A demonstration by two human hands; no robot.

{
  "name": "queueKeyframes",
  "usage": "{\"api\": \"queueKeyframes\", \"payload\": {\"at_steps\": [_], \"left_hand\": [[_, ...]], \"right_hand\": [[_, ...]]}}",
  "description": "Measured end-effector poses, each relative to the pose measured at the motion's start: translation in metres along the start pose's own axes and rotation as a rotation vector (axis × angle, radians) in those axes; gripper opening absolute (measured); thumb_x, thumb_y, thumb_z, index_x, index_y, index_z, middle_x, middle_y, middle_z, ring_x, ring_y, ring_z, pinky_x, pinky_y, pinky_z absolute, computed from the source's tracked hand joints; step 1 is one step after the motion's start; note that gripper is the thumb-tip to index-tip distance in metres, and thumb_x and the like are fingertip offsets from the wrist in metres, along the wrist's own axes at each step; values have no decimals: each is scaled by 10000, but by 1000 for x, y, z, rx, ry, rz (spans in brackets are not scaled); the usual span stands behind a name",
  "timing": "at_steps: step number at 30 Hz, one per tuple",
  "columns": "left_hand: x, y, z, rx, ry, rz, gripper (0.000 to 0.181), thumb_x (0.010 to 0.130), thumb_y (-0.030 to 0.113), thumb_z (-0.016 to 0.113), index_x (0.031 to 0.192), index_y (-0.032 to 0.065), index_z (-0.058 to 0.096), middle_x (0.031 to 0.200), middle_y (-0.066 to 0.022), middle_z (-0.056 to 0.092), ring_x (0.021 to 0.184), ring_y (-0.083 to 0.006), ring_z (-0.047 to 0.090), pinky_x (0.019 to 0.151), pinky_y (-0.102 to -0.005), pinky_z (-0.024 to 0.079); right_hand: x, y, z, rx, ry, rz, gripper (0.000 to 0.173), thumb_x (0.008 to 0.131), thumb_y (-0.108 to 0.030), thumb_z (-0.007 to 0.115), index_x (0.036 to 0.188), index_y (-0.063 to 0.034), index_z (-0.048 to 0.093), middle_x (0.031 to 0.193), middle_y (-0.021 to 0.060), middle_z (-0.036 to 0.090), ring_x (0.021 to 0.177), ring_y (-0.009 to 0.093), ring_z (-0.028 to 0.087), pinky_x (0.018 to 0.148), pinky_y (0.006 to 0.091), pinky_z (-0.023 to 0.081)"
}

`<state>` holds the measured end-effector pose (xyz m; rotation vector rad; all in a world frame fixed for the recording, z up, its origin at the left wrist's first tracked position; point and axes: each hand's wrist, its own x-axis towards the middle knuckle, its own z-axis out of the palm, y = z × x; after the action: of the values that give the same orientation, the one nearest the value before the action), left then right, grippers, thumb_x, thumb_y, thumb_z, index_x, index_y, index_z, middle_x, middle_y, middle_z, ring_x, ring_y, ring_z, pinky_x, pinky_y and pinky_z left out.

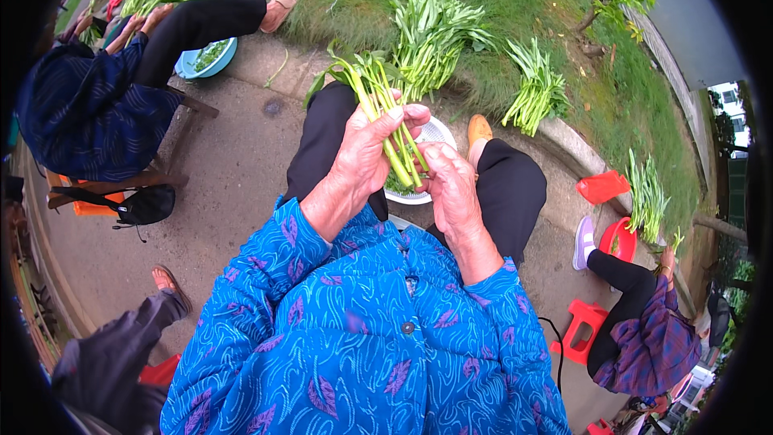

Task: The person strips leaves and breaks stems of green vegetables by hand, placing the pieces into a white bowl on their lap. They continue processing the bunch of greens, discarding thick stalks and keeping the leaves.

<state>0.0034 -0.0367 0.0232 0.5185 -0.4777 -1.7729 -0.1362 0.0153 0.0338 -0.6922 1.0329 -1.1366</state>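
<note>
My left hand (361, 148) holds a small bunch of leafy green stems (395, 160), which look like water spinach. The thumb lies across the stalks; their leaves point away from me and the bare ends slant down to the right. At those lower ends is my right hand (450, 184), its thumb and fingers closed around the end of one stalk. Below both hands, between my knees, stands a white plastic basket (442, 132) with green pieces (398, 186) inside. My hands partly hide it.
Bundles of greens lie on the grass edge ahead (438, 36) and to the right (534, 87). At left, a seated person (96, 109) has a blue basin (211, 66) nearby. Right, another seated person (652, 338) is near a red basin (622, 241) and red stool (583, 329).
</note>
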Motion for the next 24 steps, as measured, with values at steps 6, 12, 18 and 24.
{"api": "queueKeyframes", "payload": {"at_steps": [6, 12, 18, 24], "left_hand": [[-5, -2, 0, 36, -69, -35, 424, 857, 128, 647, 1201, 32, 417, 1041, -171, 627, 990, -275, 624, 873, -436, 532], [-13, -1, -2, 78, -56, -91, 406, 861, 111, 635, 1200, 31, 426, 1012, -160, 629, 976, -271, 626, 859, -425, 542], [-19, -8, -7, 18, -34, -136, 385, 873, 94, 623, 1201, 39, 429, 936, -118, 620, 935, -256, 628, 840, -417, 550], [0, -11, -8, -149, 47, -65, 341, 890, 104, 609, 1170, 49, 423, 856, -86, 594, 855, -251, 623, 816, -411, 545]], "right_hand": [[4, -8, 2, 10, -122, 84, 221, 791, -128, 682, 964, -11, 608, 781, 19, 612, 615, 61, 518, 545, 199, 389], [1, -7, -8, -49, -194, 157, 191, 749, -71, 691, 912, 4, 626, 737, 16, 605, 591, 66, 508, 527, 206, 377], [-3, -6, -12, -70, -192, 160, 214, 751, -70, 689, 935, 15, 619, 767, 28, 607, 621, 73, 520, 549, 202, 384], [1, 4, 1, 84, -12, -55, 404, 921, -400, 559, 1085, -31, 567, 980, 45, 614, 809, 129, 569, 688, 251, 450]]}}
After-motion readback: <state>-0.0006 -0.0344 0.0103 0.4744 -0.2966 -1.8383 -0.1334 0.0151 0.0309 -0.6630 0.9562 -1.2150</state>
